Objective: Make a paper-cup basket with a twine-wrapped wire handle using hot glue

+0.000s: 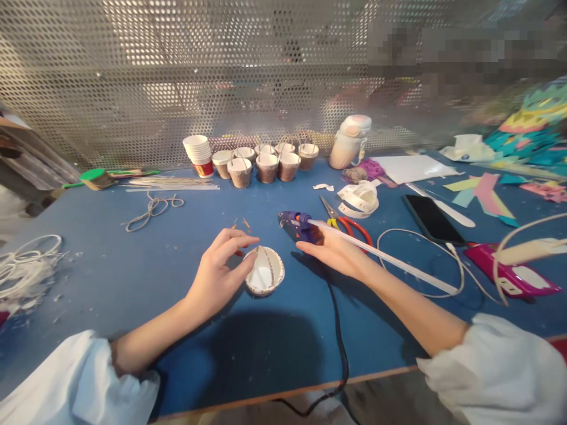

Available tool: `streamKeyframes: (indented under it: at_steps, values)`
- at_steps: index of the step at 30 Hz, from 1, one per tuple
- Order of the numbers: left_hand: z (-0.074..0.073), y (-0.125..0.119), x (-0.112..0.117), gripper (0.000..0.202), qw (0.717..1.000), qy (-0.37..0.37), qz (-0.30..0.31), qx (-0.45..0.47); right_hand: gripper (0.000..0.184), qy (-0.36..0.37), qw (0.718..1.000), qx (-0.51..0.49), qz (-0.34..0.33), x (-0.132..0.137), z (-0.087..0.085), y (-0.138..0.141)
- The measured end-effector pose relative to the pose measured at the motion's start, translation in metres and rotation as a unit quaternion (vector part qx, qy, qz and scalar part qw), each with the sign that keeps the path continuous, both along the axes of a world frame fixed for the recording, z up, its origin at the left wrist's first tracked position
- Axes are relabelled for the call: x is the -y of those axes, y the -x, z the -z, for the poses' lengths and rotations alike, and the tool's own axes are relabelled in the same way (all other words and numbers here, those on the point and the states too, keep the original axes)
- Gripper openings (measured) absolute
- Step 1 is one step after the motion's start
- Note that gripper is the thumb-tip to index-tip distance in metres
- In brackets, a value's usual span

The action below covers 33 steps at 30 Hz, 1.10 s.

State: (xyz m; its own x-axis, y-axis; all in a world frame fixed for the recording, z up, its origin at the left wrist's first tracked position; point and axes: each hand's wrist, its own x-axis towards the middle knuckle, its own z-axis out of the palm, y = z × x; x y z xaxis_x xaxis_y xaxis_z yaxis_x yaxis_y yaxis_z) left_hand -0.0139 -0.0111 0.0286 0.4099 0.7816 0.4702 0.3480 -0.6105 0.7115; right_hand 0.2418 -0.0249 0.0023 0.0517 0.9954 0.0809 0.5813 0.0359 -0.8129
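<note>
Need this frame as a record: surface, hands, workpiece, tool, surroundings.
surface: blue table
left hand: at small cup's rim, thumb and fingers apart
right hand: at glue gun, grip unclear
workpiece: small cup, white inside, strip spanning opening
tool: glue gun, long white stick behind it
right: scissors, black phone
back: brown cups, paper-cup stack

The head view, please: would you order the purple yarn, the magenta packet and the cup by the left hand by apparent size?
1. Magenta packet
2. Cup by the left hand
3. Purple yarn
</note>
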Motion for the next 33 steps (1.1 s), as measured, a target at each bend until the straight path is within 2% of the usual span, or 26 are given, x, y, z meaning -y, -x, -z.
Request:
streamKeyframes:
  at_steps: [4, 11, 16, 18, 20, 23, 27, 31, 33]
  values:
    - [0.002, -0.003, -0.001, 0.013, 0.999, -0.035, -0.004, -0.024, 0.034, 0.0, 0.997, 0.071, 0.027, -0.013, 0.0, 0.017]
    - [0.006, -0.001, -0.002, 0.009, 0.998, -0.062, -0.012, -0.03, 0.022, 0.034, 0.994, 0.076, 0.066, -0.012, -0.012, 0.022]
    - [0.006, 0.0, 0.002, 0.009, 0.998, -0.06, -0.017, -0.019, 0.025, 0.051, 0.997, -0.049, -0.008, 0.018, -0.033, 0.02]
    - [0.007, 0.0, 0.002, 0.009, 0.998, -0.059, -0.019, -0.014, 0.028, 0.067, 0.993, -0.081, -0.048, 0.034, -0.042, 0.02]
    - [0.009, 0.001, 0.001, 0.009, 0.998, -0.059, -0.021, -0.01, 0.028, 0.088, 0.989, -0.099, -0.059, 0.048, -0.048, 0.02]
    - [0.011, 0.001, 0.001, 0.01, 0.998, -0.062, -0.02, -0.004, 0.028, 0.112, 0.988, -0.074, -0.079, 0.061, -0.054, 0.022]
    - [0.01, 0.002, 0.001, 0.011, 0.998, -0.06, -0.012, 0.002, 0.038, 0.102, 0.987, -0.033, -0.117, 0.067, -0.056, 0.029]
    - [0.01, 0.002, 0.001, 0.011, 0.998, -0.055, -0.004, 0.008, 0.036, 0.118, 0.988, -0.03, -0.094, 0.071, -0.056, 0.037]
    - [0.011, 0.002, 0.0, 0.011, 0.998, -0.061, 0.0, 0.01, 0.032, 0.103, 0.991, -0.023, -0.082, 0.074, -0.056, 0.042]
